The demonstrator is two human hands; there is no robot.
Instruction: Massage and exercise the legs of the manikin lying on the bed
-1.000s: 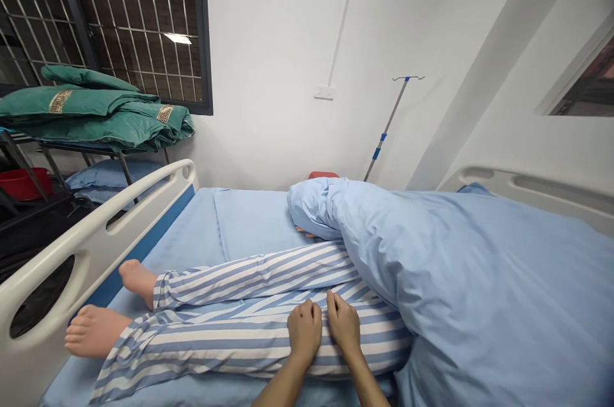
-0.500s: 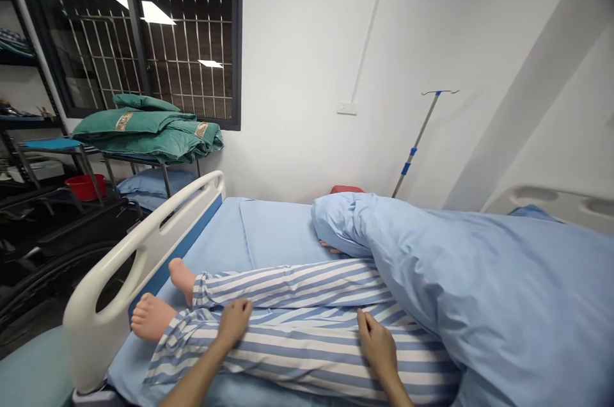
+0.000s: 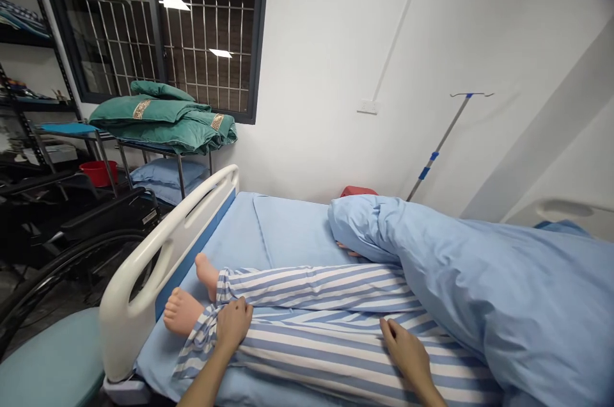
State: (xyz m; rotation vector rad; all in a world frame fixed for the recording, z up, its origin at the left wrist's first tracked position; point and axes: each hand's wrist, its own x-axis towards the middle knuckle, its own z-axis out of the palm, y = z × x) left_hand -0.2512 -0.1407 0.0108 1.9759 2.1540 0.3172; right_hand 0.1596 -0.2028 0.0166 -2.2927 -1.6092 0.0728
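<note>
Two striped pyjama legs lie on a hospital bed; on them, the left hand curls near the bare foot, grip unclear, and the right hand lies flat, fingers spread. A blue quilt hides the body above.

a hospital bed holds a striped-pajama figure partly under a blue blanket.

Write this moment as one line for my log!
left hand: striped trouser leg, near bare foot | right hand: same leg, beside blue blanket
</note>
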